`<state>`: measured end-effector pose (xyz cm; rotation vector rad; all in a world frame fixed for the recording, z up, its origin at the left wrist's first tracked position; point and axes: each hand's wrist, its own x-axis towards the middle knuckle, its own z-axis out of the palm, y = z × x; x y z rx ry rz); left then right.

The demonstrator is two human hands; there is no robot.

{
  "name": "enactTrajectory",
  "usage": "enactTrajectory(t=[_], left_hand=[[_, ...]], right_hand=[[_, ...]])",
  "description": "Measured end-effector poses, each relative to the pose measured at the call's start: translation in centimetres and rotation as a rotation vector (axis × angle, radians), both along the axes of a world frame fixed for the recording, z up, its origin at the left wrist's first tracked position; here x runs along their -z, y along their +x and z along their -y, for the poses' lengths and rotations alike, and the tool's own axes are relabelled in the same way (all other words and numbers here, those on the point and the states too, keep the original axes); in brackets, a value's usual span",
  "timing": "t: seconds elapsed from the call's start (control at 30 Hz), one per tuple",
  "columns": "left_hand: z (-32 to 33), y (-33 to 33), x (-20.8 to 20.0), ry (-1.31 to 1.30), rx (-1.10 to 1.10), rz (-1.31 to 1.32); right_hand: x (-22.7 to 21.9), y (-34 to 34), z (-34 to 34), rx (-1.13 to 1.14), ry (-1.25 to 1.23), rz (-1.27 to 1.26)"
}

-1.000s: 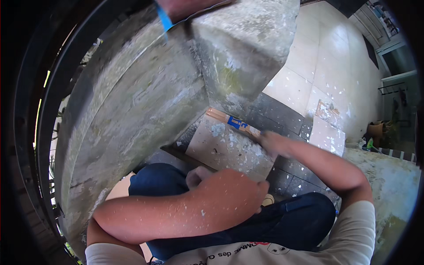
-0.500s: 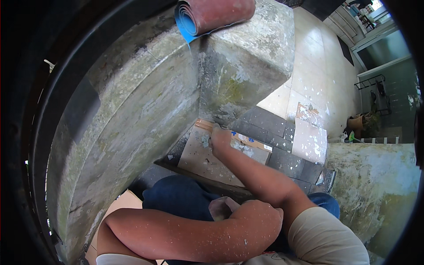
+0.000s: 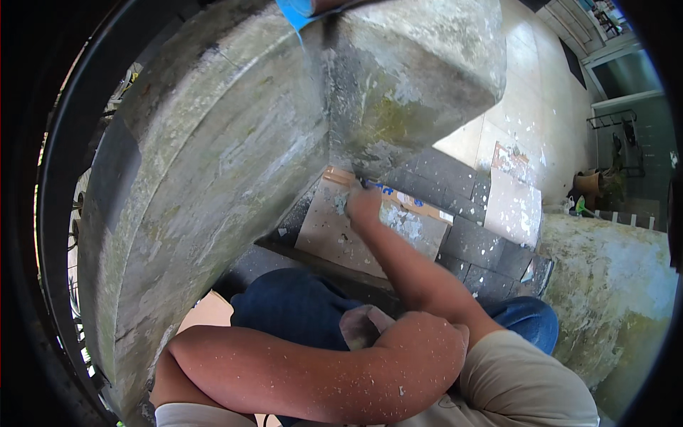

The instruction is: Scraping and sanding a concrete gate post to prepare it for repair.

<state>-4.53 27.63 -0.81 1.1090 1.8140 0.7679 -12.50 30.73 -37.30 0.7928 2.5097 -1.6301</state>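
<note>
My right hand point(image 3: 364, 205) reaches down and forward to the foot of a weathered concrete wall point(image 3: 235, 149). Its fingers are closed over something too small and blurred to name, just above a cardboard sheet point(image 3: 334, 228) strewn with pale paint flakes. Folded across my body, my left hand point(image 3: 430, 345) is curled near my right elbow. What it holds, if anything, is hidden from view. Between the left forearm and my lap shows a greyish-pink, folded-looking piece point(image 3: 364, 326); whether the left hand grips it I cannot tell.
A roll of blue-backed sheet point(image 3: 299, 11) rests on the wall top. Dark tiles point(image 3: 473, 242) and another flake-covered board point(image 3: 509, 206) lie right of the cardboard. A mossy low wall point(image 3: 605, 285) stands on the right, a plant pot point(image 3: 587, 183) beyond it. A dark railing curves along the left.
The view has shifted, so the rolled sheet has slid mostly out at the top. My right hand stays by the wall's foot; the left arm keeps its folded pose.
</note>
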Motion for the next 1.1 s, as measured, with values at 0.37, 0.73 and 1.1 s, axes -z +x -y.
enactTrajectory(t=[0.37, 0.73, 1.1], left_hand=[[-0.1, -1.7, 1.6, -0.104, -0.030, -0.086], [2.4, -5.6, -0.3, -0.317, -0.428, 0.031], [5.8, -3.2, 2.6, -0.457, -1.045, 0.061]], right_hand=[[0.4, 0.2, 2.4, 0.078, -0.198, 0.156], [-9.1, -2.9, -1.7, 0.017, -0.639, 0.525], [-22.0, -7.1, -9.0, -0.085, -1.123, 0.746]])
